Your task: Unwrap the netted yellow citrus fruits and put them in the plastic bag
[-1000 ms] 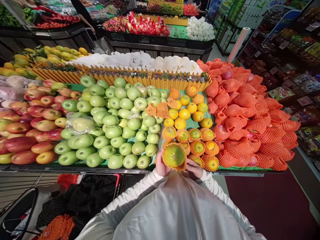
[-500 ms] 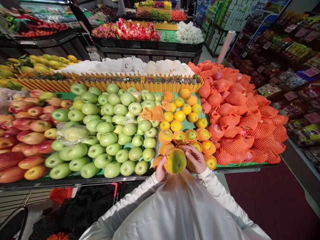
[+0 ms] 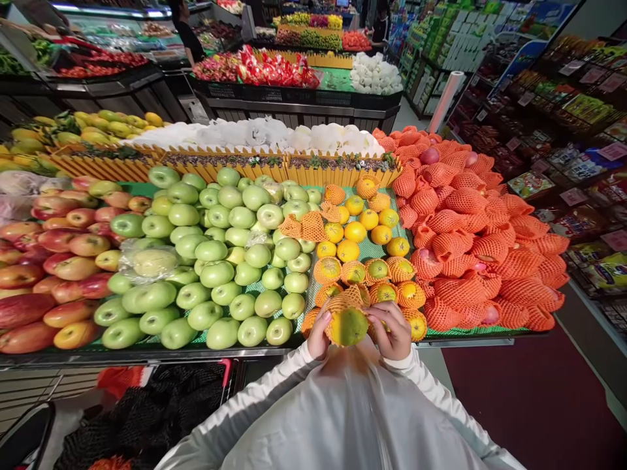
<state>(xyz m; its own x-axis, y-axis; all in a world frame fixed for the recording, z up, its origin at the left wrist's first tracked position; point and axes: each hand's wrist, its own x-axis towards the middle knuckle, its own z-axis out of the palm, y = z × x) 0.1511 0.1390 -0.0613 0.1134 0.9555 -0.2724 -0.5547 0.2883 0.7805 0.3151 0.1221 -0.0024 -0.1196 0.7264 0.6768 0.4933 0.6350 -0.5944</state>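
Note:
A yellow-green orange (image 3: 349, 328) is held up close to my body, above the front edge of the stand. An orange foam net (image 3: 347, 299) wraps its sides and back, leaving the near end bare. My left hand (image 3: 319, 334) grips the netted fruit from the left, thumb on its side. On the other side my right hand (image 3: 393, 331) is curled, with its fingertips pinching the net's right edge. Just beyond the hands lie rows of netted oranges (image 3: 377, 269), and farther back some bare oranges (image 3: 354, 231).
Green apples (image 3: 214, 274) and red apples (image 3: 61, 264) fill the left of the stand. Fruit in red-orange foam nets (image 3: 470, 241) is heaped at the right. A yellow picket edging (image 3: 274, 171) runs behind. A cart with black netting (image 3: 132, 411) stands at lower left.
My right hand has come down and closed in on the net's right edge, its fingers now more curled. The orange has shifted slightly down and right with my left hand.

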